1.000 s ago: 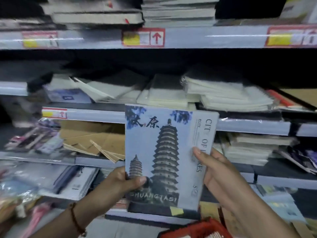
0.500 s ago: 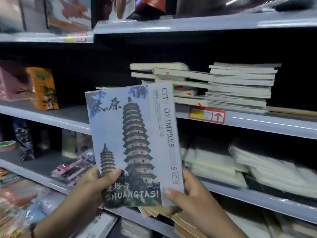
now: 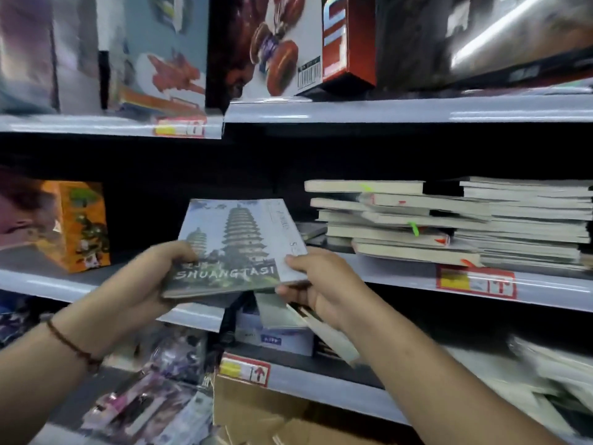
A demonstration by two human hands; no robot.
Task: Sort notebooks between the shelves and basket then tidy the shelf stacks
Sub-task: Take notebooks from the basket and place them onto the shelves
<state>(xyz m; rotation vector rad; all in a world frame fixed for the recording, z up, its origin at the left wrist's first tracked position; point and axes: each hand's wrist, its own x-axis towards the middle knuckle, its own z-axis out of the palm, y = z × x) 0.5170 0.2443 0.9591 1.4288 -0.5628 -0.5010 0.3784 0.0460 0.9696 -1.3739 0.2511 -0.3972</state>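
The left hand (image 3: 154, 277) and the right hand (image 3: 316, 281) both grip a thin, glossy notebook (image 3: 237, 245) by its lower corners, thumbs on the pagoda cover. It is tilted nearly flat above the grey shelf (image 3: 385, 277) edge. Beside it, to the right, lies an uneven stack of notebooks (image 3: 449, 220), perhaps soft-covered.

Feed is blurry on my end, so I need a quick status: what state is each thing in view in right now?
Pagoda-cover notebook: held tilted, in front of the middle shelf.
Left hand: grips the notebook's lower left edge.
Right hand: pinches the notebook's lower right corner.
Stack of pale notebooks: lying flat on the middle shelf, unevenly piled.
Orange box: standing upright at the shelf's left.
Red-edged box: upright on the top shelf.
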